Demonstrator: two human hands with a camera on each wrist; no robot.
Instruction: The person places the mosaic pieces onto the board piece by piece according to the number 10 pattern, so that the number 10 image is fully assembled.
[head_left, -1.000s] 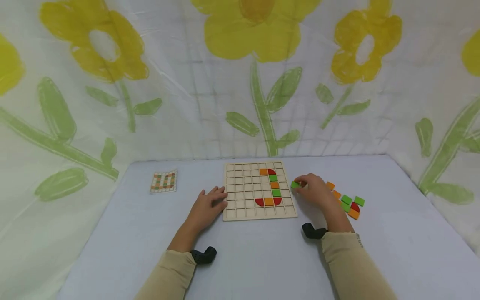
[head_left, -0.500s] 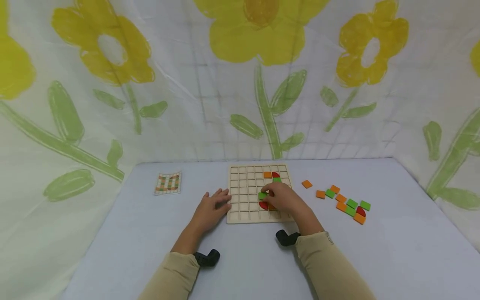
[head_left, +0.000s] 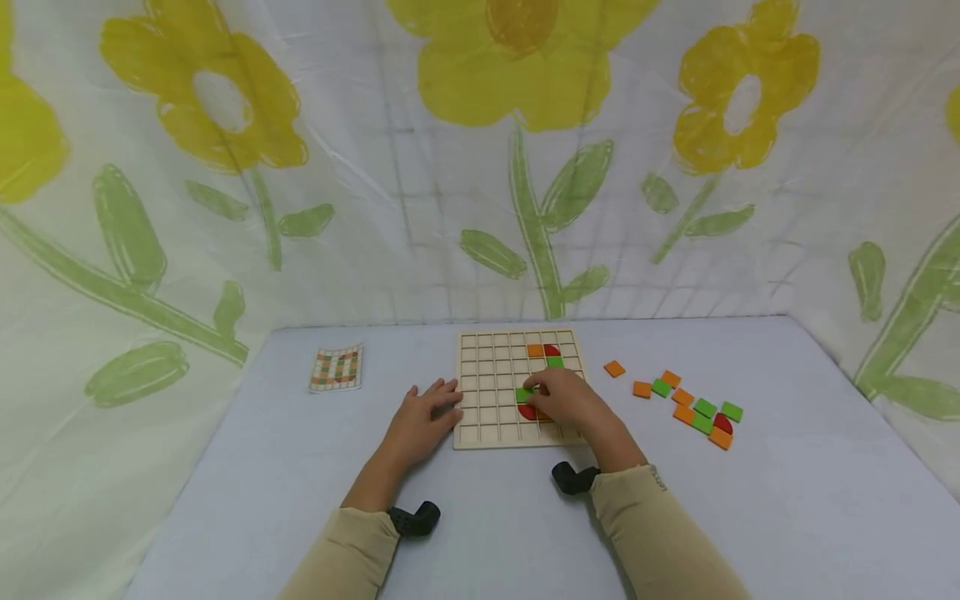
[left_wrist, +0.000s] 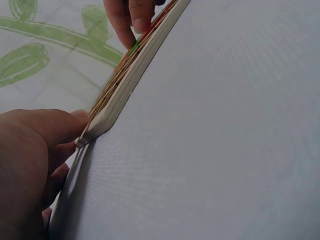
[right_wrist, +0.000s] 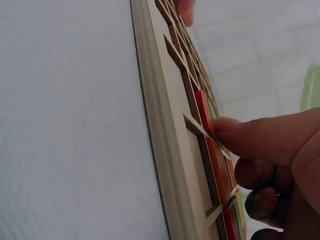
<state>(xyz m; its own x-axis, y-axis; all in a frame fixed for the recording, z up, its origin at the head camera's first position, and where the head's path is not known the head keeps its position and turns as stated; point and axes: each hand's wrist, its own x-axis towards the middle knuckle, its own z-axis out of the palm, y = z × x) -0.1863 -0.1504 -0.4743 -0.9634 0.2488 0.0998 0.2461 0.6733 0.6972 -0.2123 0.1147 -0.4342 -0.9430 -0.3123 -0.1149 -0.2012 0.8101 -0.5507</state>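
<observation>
On the tabletop (head_left: 255, 500), far and left, lies a patterned card (head_left: 335, 369). Your left hand (head_left: 422, 421), fingers relaxed, touches the left edge of the grid board (head_left: 487, 415). On that board, your right hand (head_left: 570, 396) has its grip pinched on a green tile (head_left: 522, 395), just beyond a red piece (head_left: 527, 412). Loose pieces (head_left: 702, 423) lie farther right.

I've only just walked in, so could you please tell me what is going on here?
A person's right hand pinches a green tile at a gridded board, beside a red piece set there; whether the tile is seated is hard to tell. The left hand touches the board's left edge. Loose orange, green and red tiles lie to the right, and a small patterned card lies to the left.
</observation>
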